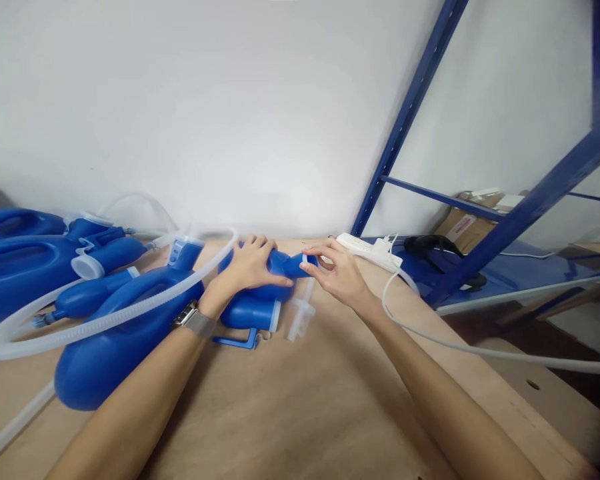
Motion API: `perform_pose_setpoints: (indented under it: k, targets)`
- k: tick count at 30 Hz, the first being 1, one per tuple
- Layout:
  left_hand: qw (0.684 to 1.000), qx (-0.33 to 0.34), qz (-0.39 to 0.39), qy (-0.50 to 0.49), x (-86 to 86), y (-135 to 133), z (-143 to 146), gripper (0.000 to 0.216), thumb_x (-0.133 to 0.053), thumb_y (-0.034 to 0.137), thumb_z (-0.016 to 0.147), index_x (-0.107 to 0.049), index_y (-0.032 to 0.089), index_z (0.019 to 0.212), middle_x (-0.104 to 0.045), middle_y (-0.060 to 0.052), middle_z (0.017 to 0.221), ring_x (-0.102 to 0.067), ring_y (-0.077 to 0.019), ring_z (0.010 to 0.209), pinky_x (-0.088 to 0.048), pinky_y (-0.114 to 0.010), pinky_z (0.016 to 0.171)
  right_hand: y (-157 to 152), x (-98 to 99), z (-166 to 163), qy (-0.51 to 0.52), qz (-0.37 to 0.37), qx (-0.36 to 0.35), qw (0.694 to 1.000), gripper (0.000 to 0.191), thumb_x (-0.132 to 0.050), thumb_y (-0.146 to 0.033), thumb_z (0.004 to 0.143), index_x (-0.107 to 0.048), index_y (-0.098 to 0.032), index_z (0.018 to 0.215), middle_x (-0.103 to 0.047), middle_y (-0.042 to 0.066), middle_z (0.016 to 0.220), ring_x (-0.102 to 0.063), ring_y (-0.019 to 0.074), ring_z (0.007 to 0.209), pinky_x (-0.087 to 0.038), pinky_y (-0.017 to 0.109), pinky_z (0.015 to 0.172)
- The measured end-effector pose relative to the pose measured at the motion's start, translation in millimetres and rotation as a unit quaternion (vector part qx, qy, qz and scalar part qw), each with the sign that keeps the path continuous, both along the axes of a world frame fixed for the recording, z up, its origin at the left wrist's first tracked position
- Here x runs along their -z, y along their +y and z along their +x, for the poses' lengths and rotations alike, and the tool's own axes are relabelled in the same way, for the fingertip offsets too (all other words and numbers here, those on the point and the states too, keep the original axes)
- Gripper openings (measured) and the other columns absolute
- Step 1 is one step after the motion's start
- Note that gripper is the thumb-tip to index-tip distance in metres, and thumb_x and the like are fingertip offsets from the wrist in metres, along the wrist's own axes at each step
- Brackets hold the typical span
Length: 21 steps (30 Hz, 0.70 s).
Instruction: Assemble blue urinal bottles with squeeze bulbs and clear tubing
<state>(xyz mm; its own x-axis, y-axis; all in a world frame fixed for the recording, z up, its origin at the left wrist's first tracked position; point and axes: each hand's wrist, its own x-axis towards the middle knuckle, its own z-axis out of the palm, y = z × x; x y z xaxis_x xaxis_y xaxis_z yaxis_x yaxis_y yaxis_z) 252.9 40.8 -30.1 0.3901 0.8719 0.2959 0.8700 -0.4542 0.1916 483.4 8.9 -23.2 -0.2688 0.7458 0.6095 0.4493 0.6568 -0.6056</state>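
Note:
My left hand (254, 263) is wrapped over a blue plastic bottle (275, 291) lying on the table, its neck pointing right. At the mouth of that neck, the thumb and fingers of my right hand (336, 270) pinch a small white ring (305, 259). Just in front lies a blue cylindrical part (250, 313) with a pale rim and a blue handle. A translucent plastic fitting (301, 320) rests to the right of it. Left of my left wrist is a larger blue urinal bottle (100, 357) with a loop handle, and a translucent corrugated hose (165, 301) curves across it.
More blue bottles (25, 280) and hoses crowd the left of the wooden table (290, 413). A white power strip (370, 250) with a cable lies by the wall. To the right stands a blue metal rack (410, 100) with a cardboard box (463, 223) on its shelf.

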Motion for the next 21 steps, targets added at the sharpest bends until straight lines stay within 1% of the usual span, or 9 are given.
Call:
perform_pose_setpoints:
  k: [3,6,9,13,16,19,21]
  targets:
    - [1.0,-0.001,0.005,-0.005,1.3,0,-1,0.083,-0.073,0.083,0.065,-0.062,0.021,0.119,-0.061,-0.015,0.129,-0.047,-0.0408,0.123,-0.036,-0.056,0.099,1,1.0,-2,-0.019,0.014,0.022,0.999,0.039,-0.069,-0.059,0.092,-0.079,-0.024,0.107,-0.067,0.012,0.103,-0.065,0.0251,0.085,-0.064,0.045,0.078]
    - [1.0,0.003,0.009,-0.011,1.7,0,-1,0.081,-0.072,0.083,0.065,-0.062,0.022,0.117,-0.061,-0.014,0.128,-0.048,-0.0404,0.123,-0.036,-0.055,0.1,-1,4.4,-3,-0.029,0.02,0.038,0.999,0.039,-0.069,-0.055,0.094,-0.079,-0.024,0.115,-0.068,0.012,0.106,-0.066,0.0252,0.087,-0.064,0.045,0.08]
    - [1.0,0.005,0.013,-0.017,2.2,-1,-2,0.08,-0.073,0.084,0.065,-0.063,0.021,0.115,-0.062,-0.013,0.127,-0.049,-0.0394,0.121,-0.036,-0.055,0.1,-3,6.4,1,-0.04,0.038,0.043,0.998,0.039,-0.069,-0.05,0.095,-0.076,-0.025,0.124,-0.068,0.011,0.111,-0.068,0.0265,0.098,-0.061,0.046,0.091]
    - [1.0,0.003,0.018,-0.022,2.9,-1,-3,0.081,-0.072,0.085,0.065,-0.062,0.022,0.113,-0.063,-0.012,0.124,-0.05,-0.039,0.121,-0.037,-0.053,0.098,-4,-0.6,10,-0.094,0.055,0.031,0.994,0.041,-0.071,-0.049,0.095,-0.075,-0.024,0.127,-0.071,0.011,0.115,-0.068,0.0286,0.109,-0.057,0.048,0.102]
    - [1.0,0.007,0.016,-0.022,2.3,-2,-3,0.08,-0.073,0.085,0.065,-0.062,0.022,0.112,-0.064,-0.01,0.124,-0.051,-0.038,0.12,-0.037,-0.053,0.098,-5,-9.4,18,-0.147,0.033,0.026,0.988,0.046,-0.076,-0.05,0.091,-0.073,-0.025,0.13,-0.073,0.01,0.121,-0.07,0.0293,0.111,-0.056,0.048,0.103]
    - [1.0,0.009,0.013,-0.023,1.4,-2,-3,0.078,-0.074,0.084,0.064,-0.061,0.023,0.111,-0.065,-0.01,0.124,-0.051,-0.0378,0.12,-0.037,-0.053,0.098,-4,-14.4,22,-0.162,0.001,0.026,0.986,0.049,-0.076,-0.05,0.091,-0.071,-0.027,0.133,-0.075,0.009,0.119,-0.072,0.0276,0.102,-0.06,0.047,0.096]
    - [1.0,0.007,0.011,-0.024,1.0,-3,-3,0.079,-0.074,0.084,0.064,-0.061,0.023,0.112,-0.065,-0.011,0.124,-0.051,-0.0382,0.121,-0.037,-0.054,0.098,-2,-15.2,23,-0.172,0.003,0.013,0.985,0.047,-0.074,-0.049,0.093,-0.071,-0.028,0.134,-0.075,0.009,0.119,-0.073,0.0274,0.1,-0.061,0.047,0.094]
